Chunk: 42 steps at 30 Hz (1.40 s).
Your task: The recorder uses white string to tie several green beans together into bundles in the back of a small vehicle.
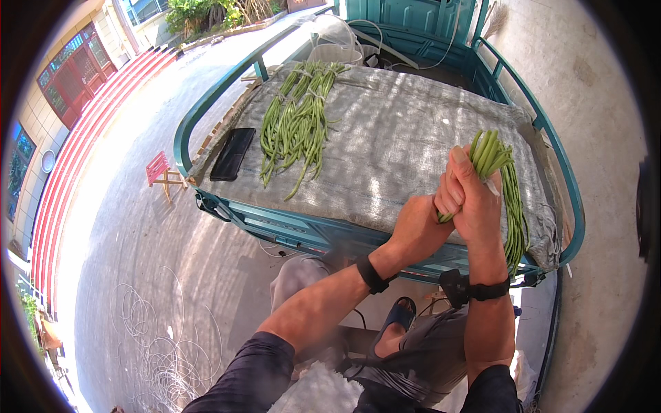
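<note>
Both my hands meet over the right part of the grey woven cloth (385, 131). My right hand (475, 196) is closed around a bunch of long green beans (490, 153), thumb uppermost, with the bean tops poking out above the fist. A pale strip shows at its side. My left hand (423, 224) presses against the right one with bent fingers; what those fingers hold is hidden. More loose long beans (513, 213) hang down just right of my right hand. Farther left on the cloth lie tied bundles of long beans (296, 117).
A black phone (233, 154) rests left of the bundles. Teal rails (200, 103) edge the cargo bed. A white bucket (335, 54) stands behind the cloth. On the ground are a small red stool (160, 170) and tangled pale wire (165, 365).
</note>
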Motion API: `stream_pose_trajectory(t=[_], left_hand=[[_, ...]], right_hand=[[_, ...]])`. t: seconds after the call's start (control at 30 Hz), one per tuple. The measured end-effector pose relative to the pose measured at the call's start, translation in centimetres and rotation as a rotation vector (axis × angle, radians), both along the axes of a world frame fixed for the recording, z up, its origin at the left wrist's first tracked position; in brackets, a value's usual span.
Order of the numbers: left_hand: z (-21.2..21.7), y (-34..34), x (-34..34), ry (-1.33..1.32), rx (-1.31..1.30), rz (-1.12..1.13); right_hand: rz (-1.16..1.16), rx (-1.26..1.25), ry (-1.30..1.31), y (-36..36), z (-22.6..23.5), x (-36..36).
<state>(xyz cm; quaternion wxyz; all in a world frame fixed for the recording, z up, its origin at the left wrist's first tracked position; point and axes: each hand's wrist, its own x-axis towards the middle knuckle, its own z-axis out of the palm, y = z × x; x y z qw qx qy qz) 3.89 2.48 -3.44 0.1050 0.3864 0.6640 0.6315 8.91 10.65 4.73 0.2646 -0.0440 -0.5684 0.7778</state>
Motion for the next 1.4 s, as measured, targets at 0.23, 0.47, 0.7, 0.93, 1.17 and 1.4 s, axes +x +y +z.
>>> stream_pose_trajectory(t=[0.23, 0.47, 0.7, 0.93, 1.17, 1.4], left_hand=[[-0.13, 0.06, -0.03, 0.016, 0.005, -0.004], [-0.33, -0.06, -0.19, 0.012, -0.045, -0.057], [-0.40, 0.12, -0.14, -0.010, 0.013, -0.039], [-0.43, 0.10, -0.16, -0.014, 0.024, -0.061], [-0.41, 0.03, -0.21, -0.017, 0.016, -0.070], [-0.51, 0.11, -0.26, -0.002, 0.044, -0.087]], right_hand=[[-0.003, 0.003, -0.006, -0.05, 0.00, 0.05], [0.002, 0.008, -0.008, 0.07, -0.09, 0.05], [0.001, 0.004, -0.010, 0.19, -0.24, 0.03], [0.008, 0.036, -0.011, 0.48, -0.57, 0.01], [-0.009, 0.032, -0.008, 0.26, -0.58, -0.02], [-0.012, 0.031, -0.008, 0.27, -0.60, -0.07]])
